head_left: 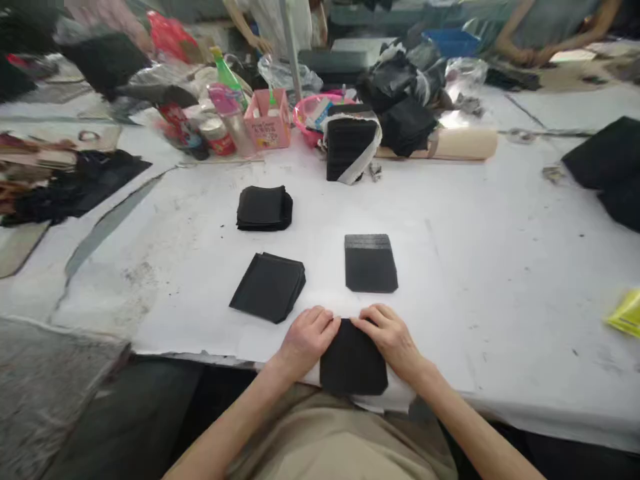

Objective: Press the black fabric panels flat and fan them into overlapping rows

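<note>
A flat black piece (354,360) with clipped corners, like leather or fabric, lies at the table's front edge before my body. Its far left corner is pinched by my left hand (309,339), its far right corner by my right hand (391,339); the fingers of both are closed. Just beyond my right hand lies another black piece (371,270) with a greyish strip along its far edge. A stack of black pieces (269,287) sits to the left of that, slightly fanned. Farther back is a second black stack (263,207).
Across the back stand a pink box (269,119), a pink basket (307,120), a can (219,135), a green bottle (225,77) and a bundle of black pieces (350,143). Black scraps (75,183) lie left, a yellow packet (626,312) right. Other people are at work beyond.
</note>
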Demonstrator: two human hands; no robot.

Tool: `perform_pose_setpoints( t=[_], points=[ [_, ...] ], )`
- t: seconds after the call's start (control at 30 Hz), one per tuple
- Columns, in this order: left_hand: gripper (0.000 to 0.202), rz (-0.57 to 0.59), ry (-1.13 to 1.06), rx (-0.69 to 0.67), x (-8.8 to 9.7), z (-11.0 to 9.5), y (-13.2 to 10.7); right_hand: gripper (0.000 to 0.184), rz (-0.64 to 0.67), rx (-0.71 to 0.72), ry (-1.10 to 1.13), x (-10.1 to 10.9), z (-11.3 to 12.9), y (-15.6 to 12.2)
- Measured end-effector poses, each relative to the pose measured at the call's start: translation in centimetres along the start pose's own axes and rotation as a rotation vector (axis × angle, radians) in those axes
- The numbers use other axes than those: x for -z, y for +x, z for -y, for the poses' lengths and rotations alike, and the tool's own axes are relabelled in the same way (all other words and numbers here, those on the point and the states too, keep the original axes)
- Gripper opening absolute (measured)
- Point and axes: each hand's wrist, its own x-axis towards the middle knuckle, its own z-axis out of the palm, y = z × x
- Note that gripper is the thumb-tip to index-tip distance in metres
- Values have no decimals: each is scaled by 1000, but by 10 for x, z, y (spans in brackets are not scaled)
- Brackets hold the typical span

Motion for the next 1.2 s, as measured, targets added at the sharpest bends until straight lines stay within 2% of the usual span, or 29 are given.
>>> perform_pose_setpoints(
  t=[0.2, 0.67, 1.03, 1.2],
  points=[
    [20, 38, 26, -26, 0, 1, 1, 24, 28, 45, -14, 8, 0, 1],
    [26, 163, 53, -81, 7, 1, 8, 24, 38, 100, -101, 8, -1, 3],
    [26, 126, 58, -111, 9, 3, 5, 23, 71, 160, -145, 14, -4, 6],
    [19, 88, 17, -97, 8, 5, 4, 22, 90, 172, -151, 14, -7, 6]
  ],
)
